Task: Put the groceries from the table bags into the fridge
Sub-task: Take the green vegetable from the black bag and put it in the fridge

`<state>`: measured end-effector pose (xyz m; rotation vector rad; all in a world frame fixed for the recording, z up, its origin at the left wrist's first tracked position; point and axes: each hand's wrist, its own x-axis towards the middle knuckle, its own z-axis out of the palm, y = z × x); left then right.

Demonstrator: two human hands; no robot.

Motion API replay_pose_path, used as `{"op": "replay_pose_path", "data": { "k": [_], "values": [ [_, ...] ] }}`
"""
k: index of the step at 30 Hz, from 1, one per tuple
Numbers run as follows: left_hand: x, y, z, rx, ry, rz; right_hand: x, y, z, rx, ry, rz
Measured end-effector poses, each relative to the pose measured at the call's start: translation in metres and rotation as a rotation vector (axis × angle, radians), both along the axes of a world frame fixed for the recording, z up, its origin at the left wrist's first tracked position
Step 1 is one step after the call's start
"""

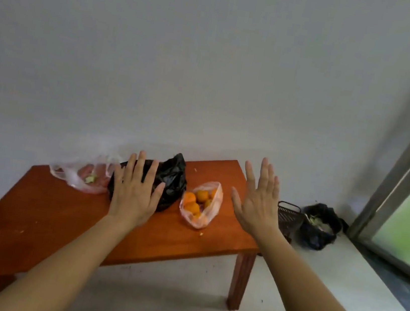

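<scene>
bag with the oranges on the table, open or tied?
Open. The clear bag lies on its side on the table, mouth loose and untied, with the oranges exposed inside.

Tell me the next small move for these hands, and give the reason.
Probably lower the right hand onto the bag of oranges and grip its open top. Both hands are open and empty above the table; that bag lies nearest the right hand, while the left hand hovers before the black bag.

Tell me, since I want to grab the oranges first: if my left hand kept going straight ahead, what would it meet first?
Probably the black bag, not the oranges; the left hand, open, overlaps it, though depth is unclear.
</scene>
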<state>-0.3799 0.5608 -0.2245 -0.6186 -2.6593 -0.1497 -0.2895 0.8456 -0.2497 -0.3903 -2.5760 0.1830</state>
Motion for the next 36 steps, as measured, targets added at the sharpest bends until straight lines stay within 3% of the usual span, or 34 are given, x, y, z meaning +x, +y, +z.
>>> {"op": "replay_pose_path", "data": {
  "k": [12, 20, 28, 32, 36],
  "values": [
    [-0.177, -0.043, -0.006, 0.013, -0.13, 0.129, -0.234, -0.054, 0.007, -0.008, -0.108, 0.296],
    [-0.307, -0.047, -0.066, 0.082, -0.309, -0.116, -0.367, -0.085, -0.032, -0.048, -0.294, 0.406],
    [-0.409, -0.032, -0.147, 0.011, -0.709, -0.42, -0.471, -0.103, -0.087, -0.129, -0.664, 0.405],
    [-0.439, -0.035, -0.185, -0.006, -0.874, -0.378, -0.499, -0.11, -0.133, -0.142, -0.836, 0.435],
    [-0.471, -0.045, -0.215, -0.045, -0.895, -0.249, -0.53, -0.119, -0.169, -0.123, -1.042, 0.493]
  ]
}}
